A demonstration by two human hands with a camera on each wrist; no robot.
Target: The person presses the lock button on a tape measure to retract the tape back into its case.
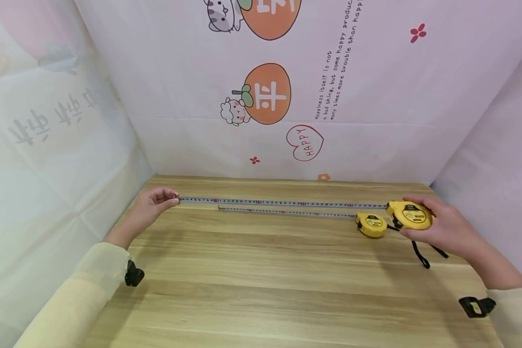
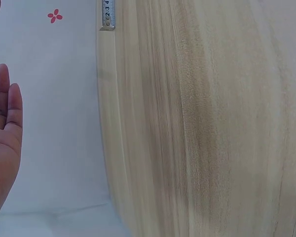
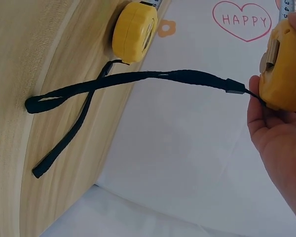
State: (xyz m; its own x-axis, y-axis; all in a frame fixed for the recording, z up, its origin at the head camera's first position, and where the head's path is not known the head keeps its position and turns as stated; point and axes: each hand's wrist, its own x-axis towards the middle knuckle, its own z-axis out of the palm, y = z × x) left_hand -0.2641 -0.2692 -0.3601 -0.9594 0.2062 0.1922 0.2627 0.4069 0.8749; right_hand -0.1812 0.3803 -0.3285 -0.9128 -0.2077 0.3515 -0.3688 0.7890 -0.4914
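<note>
My left hand (image 1: pixel 150 208) pinches the end of a long extended blade (image 1: pixel 282 204) between thumb and fingertip at the left. That blade runs to the larger yellow tape measure (image 1: pixel 411 215), gripped by my right hand (image 1: pixel 448 224). The left wrist view shows the left hand (image 2: pixel 5 128) only partly, its pinch cut off. A smaller yellow tape measure (image 1: pixel 371 225) lies on the table just left of the larger one. Its blade (image 1: pixel 287 212) is out too, nearly parallel in front, with the metal hook (image 2: pixel 107 27) lying free. A black wrist strap (image 3: pixel 153 76) hangs from the held tape measure.
A wood-grain tabletop (image 1: pixel 261 285) lies under both blades. Behind it rises a printed white cloth (image 1: pixel 191 145), with more cloth along the left and right sides. The smaller tape measure's black strap (image 3: pixel 64 143) extends rightward over the table.
</note>
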